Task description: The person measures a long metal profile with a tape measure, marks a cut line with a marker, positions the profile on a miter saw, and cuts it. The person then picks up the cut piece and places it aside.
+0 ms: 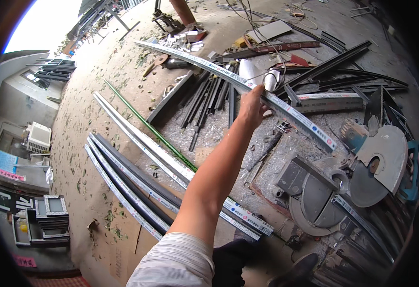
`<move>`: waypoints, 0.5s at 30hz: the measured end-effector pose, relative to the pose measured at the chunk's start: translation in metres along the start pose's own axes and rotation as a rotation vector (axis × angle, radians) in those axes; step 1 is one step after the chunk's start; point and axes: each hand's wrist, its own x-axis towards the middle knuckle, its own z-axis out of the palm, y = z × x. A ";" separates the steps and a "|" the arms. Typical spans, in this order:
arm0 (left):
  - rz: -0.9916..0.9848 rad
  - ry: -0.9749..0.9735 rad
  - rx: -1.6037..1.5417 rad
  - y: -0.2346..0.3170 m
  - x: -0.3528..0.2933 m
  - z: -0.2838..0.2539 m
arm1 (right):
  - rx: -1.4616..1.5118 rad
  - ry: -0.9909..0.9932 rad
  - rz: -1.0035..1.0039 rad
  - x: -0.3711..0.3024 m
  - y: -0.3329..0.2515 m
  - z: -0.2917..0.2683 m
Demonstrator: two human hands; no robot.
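Observation:
My left hand (253, 106) is closed around a long, straight metal profile (200, 63) covered in printed protective film. The profile slants across the view from the upper left to the lower right, held off the ground. Its near end lies beside a cut-off saw (379, 160) with a grey blade guard and teal body. Below that end is the saw's round grey base (314, 201). My left arm, in a striped light sleeve, reaches up from the lower edge. My right hand is out of the picture.
Several film-covered profiles (128, 179) and a green rod (142, 119) lie on the ground to the left. Dark offcuts (207, 95) are heaped beyond my hand, beside a white roll (248, 71). More dark bars (324, 67) and cables (278, 43) lie at the upper right.

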 end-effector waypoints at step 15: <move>-0.062 0.075 0.248 -0.057 0.068 -0.008 | -0.187 0.079 -0.038 0.000 0.007 0.005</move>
